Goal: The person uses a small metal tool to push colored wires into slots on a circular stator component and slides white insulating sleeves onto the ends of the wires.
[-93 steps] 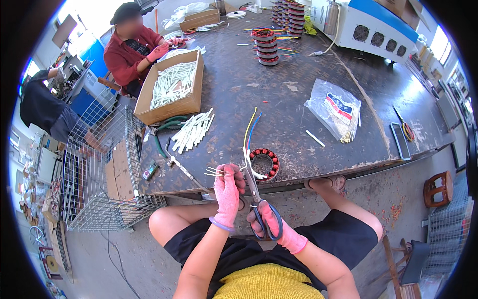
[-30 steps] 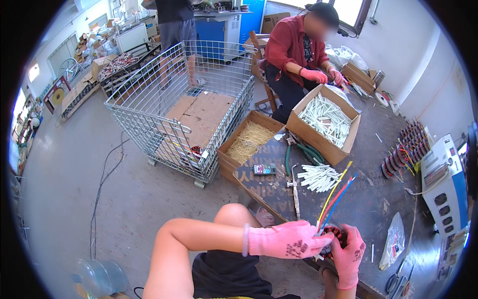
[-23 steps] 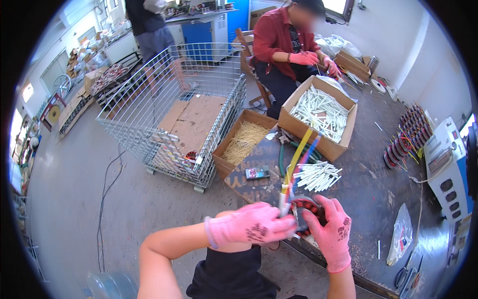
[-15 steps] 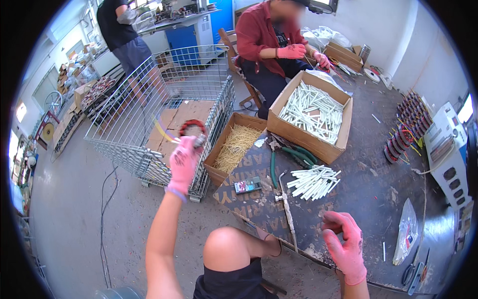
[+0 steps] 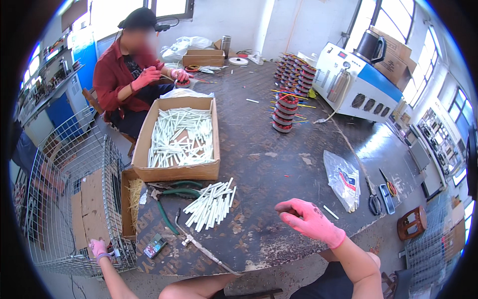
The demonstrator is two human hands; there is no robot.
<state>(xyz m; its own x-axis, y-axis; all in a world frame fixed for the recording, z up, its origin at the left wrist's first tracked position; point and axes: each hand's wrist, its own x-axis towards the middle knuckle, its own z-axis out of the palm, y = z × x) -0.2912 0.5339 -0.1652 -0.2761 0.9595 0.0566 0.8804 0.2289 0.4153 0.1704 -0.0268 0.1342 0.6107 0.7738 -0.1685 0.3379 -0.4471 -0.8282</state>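
Observation:
My left hand [image 5: 98,248], in a pink glove, is low at the left, over the near side of the wire cage [image 5: 112,199]. Its small, partly curled fingers look apart, and no coil shows in them. My right hand [image 5: 309,222], also gloved in pink, hovers over the table's near part with nothing between its parted thumb and fingers. A loose white stick [image 5: 330,212] lies just beyond it. Left of this hand is a pile of white sticks [image 5: 211,204]. Farther back stands a stack of red-and-black wound coils [image 5: 285,113] with coloured wire ends.
A carton [image 5: 216,167] of white sticks stands near green-handled pliers [image 5: 165,218], a torch-like metal tool [image 5: 188,240] and a small box [image 5: 155,246]. Right are a plastic bag [image 5: 343,179], scissors [image 5: 375,203] and a white-blue machine [image 5: 343,82]. A co-worker [image 5: 117,74] sits at the far left.
The view has swung right. My left hand held a red wound ring coil over the cage; that coil no longer shows in it. My right hand has moved farther over the table.

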